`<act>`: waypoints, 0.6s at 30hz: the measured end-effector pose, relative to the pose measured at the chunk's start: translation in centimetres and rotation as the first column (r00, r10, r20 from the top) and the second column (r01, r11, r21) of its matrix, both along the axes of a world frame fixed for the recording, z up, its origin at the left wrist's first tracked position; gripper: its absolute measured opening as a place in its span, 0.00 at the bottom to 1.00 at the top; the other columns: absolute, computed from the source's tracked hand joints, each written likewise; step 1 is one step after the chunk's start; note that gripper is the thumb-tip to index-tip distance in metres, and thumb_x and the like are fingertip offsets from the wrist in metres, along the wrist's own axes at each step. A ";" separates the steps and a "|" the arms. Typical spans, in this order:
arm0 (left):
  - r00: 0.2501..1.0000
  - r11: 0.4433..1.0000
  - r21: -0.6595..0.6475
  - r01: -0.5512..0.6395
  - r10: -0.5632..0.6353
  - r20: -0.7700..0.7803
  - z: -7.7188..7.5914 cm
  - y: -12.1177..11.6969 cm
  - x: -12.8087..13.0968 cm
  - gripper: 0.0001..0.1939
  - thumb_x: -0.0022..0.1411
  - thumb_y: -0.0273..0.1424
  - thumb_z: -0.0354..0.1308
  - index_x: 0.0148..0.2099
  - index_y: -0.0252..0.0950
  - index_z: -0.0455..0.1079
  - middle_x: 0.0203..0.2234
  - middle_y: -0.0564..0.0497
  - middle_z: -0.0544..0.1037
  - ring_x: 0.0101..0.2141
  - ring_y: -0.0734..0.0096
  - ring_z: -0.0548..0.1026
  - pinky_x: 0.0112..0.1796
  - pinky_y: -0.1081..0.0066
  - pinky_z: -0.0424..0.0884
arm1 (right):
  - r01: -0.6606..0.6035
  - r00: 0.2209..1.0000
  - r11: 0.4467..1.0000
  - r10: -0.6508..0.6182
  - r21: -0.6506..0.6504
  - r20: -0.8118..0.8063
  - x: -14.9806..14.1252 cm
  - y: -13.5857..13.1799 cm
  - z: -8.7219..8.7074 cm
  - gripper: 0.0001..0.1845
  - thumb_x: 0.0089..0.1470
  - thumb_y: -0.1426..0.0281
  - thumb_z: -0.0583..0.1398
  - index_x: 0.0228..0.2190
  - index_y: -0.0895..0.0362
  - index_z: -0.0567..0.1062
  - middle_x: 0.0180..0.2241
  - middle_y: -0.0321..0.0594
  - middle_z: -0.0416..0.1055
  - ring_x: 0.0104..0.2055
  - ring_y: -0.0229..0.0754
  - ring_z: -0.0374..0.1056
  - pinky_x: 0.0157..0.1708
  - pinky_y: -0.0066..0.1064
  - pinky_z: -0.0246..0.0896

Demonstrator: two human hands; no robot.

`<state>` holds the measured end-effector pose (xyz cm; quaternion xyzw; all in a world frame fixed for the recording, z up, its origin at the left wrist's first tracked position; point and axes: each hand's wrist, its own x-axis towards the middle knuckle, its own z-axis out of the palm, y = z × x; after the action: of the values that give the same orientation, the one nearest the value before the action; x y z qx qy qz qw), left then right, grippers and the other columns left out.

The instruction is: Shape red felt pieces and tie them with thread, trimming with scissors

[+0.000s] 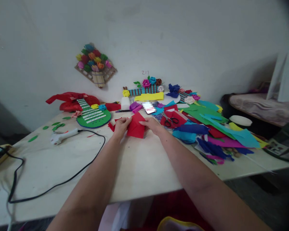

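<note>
Between my two hands a piece of red paper (pixel 136 127) is held up just above the table. My left hand (pixel 121 126) pinches its left edge between thumb and fingers. At the upper right edge, my right hand (pixel 151 124) grips the same paper with the thumb on top; its other fingers are partly hidden behind. Small red scraps (pixel 111 126) lie beside my left hand. To the right of my right hand, black-handled scissors (pixel 170 122) rest on more red paper.
A white glue gun (pixel 64 136) with a long black cord (pixel 86 165) lies at the left. Behind it stands a green guitar-shaped craft (pixel 93 116). A phone (pixel 149 108) sits ahead of my hands. Coloured paper sheets (pixel 204 112) pile up at the right, near a white bowl (pixel 240 120).
</note>
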<state>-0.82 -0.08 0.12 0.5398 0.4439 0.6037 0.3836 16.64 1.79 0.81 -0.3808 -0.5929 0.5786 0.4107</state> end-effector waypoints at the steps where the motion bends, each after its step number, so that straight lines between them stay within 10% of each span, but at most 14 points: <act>1: 1.000 1.000 -0.007 0.018 -0.018 0.020 0.1 -0.1 0.1 0.19 0.45 0.43 0.61 0.20 0.34 0.61 0.12 0.59 0.59 0.14 0.83 0.55 0.17 0.78 0.49 | 0.036 0.999 0.999 -0.036 0.015 -0.022 0.0 0.1 0.0 0.11 0.39 0.65 0.65 0.23 0.60 0.72 0.16 0.35 0.69 0.17 0.34 0.62 0.17 0.25 0.55; 18: 0.988 0.986 -0.079 0.147 -0.142 0.065 0.2 -0.5 -0.2 0.18 0.42 0.43 0.63 0.22 0.33 0.64 0.14 0.56 0.66 0.17 0.78 0.65 0.20 0.75 0.62 | 0.145 0.989 0.986 -0.143 0.079 -0.022 0.1 -0.1 0.2 0.12 0.40 0.65 0.63 0.18 0.60 0.68 0.13 0.30 0.63 0.15 0.31 0.58 0.16 0.24 0.52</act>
<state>-1.00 -0.56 0.36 0.5361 0.4168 0.5709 0.4615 16.74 1.72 1.05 -0.4010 -0.5833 0.5261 0.4714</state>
